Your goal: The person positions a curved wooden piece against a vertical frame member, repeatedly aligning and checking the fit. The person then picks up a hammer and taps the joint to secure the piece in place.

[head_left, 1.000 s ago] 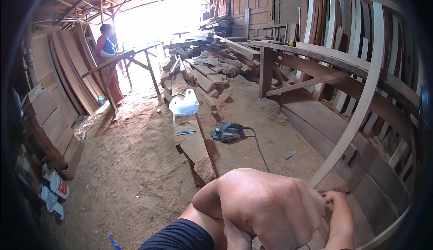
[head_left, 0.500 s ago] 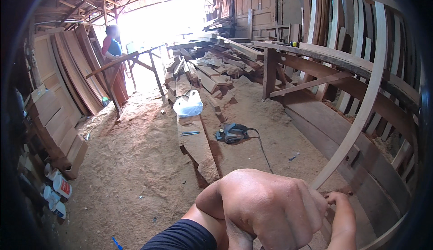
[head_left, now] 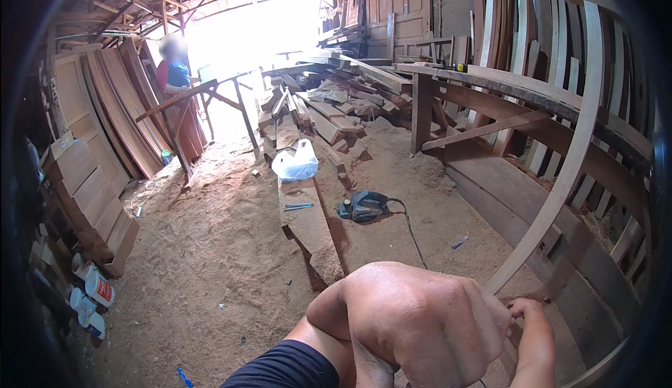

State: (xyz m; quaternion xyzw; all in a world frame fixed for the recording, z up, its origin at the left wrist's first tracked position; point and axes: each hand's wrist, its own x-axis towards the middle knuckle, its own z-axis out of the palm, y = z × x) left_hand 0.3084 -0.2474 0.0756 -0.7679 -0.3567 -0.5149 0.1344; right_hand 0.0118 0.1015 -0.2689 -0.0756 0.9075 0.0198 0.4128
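Observation:
Close in front of me, my left hand (head_left: 427, 318) is closed, knuckles up and fingers curled down. Whatever it may hold is hidden beneath it. Dark cloth (head_left: 283, 365) shows at the lower left of it. Just to the right and farther down, my right hand (head_left: 519, 309) has its fingers curled, partly covered by the left hand; its grip is hidden. A long pale wooden strip (head_left: 553, 216) rises from behind the left hand toward the upper right. Its lower end is out of sight, so I cannot tell which hand touches it.
A corded electric planer (head_left: 364, 206) lies on the sawdust floor. Left of it, a plank (head_left: 311, 237) carries a white plastic bag (head_left: 296, 162) and thin sticks. A long workbench (head_left: 518, 83) stands at right, stacked timber (head_left: 332, 115) ahead. A person (head_left: 178, 80) stands at the far left.
The view has shifted slightly, so the surroundings sit a little to the right. Both hands keep the same pose, and the wooden strip shows no clear movement of its own.

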